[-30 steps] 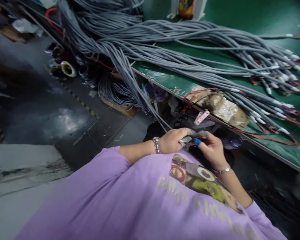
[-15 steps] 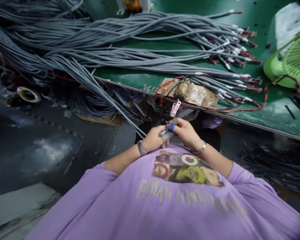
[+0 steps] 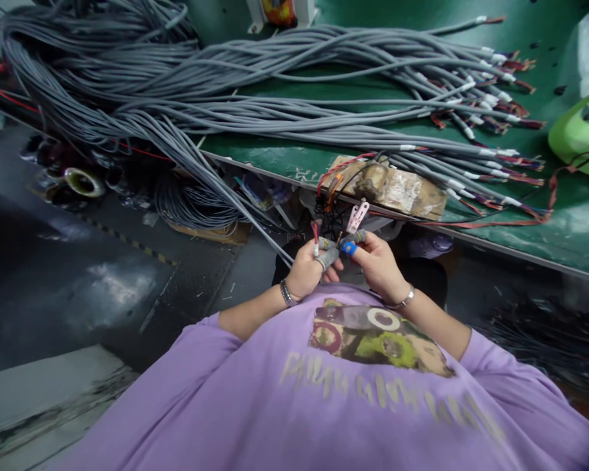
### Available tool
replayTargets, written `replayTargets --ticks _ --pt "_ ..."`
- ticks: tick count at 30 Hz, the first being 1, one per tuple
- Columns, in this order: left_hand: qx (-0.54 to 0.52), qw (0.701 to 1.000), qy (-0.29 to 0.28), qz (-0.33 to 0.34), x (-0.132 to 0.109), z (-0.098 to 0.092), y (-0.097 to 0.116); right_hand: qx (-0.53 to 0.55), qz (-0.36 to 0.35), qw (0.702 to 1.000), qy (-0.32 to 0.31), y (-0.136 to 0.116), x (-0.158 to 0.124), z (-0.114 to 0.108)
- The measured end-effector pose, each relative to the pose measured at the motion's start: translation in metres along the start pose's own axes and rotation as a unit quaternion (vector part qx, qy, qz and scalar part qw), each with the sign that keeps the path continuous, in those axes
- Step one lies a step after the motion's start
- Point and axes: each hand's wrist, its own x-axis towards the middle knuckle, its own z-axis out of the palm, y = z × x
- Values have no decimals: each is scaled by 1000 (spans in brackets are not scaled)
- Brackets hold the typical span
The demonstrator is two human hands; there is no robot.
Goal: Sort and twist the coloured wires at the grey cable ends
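Observation:
In my left hand point(image 3: 304, 269) is the end of a grey cable, its fingers closed round it. Thin coloured wires point(image 3: 316, 234) fan upward from that end, above a white band. Grey coverings wrap some of the left fingertips. My right hand point(image 3: 380, 265) is closed in a pinch close to the left fingertips, with a blue cover point(image 3: 348, 248) on the thumb and a grey one on the index finger. A thin copper-coloured wire point(image 3: 339, 239) stands up between the two hands; its lower part is hidden by the fingers. Grey cables point(image 3: 255, 219) run down from the table toward my left hand.
Many grey cables point(image 3: 275, 118) with stripped ends lie across the green table point(image 3: 584, 216). At its front edge are a taped block point(image 3: 397, 190) and a pink clip point(image 3: 358, 217). A green fan point(image 3: 569, 140) stands at right. Coiled cable point(image 3: 191, 209) sits below the table.
The right fingers have drawn away from the coloured wires, which now stand up free above my left hand. The whole view has shifted, so the scene sits further right.

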Motion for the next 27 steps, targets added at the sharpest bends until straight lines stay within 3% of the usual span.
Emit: replayTargets --ticks 6,11,16,27 --pt "67 997 -29 12 -3 -2 1 9 23 999 -40 -6 7 3" --pt "-15 1000 22 -1 1 -2 0 33 43 998 -21 0 5 2" --pt "-70 996 60 15 3 -1 -2 -1 39 997 -60 0 -3 -5" --pt "55 998 -5 18 -3 2 2 21 49 994 -92 -10 6 1"
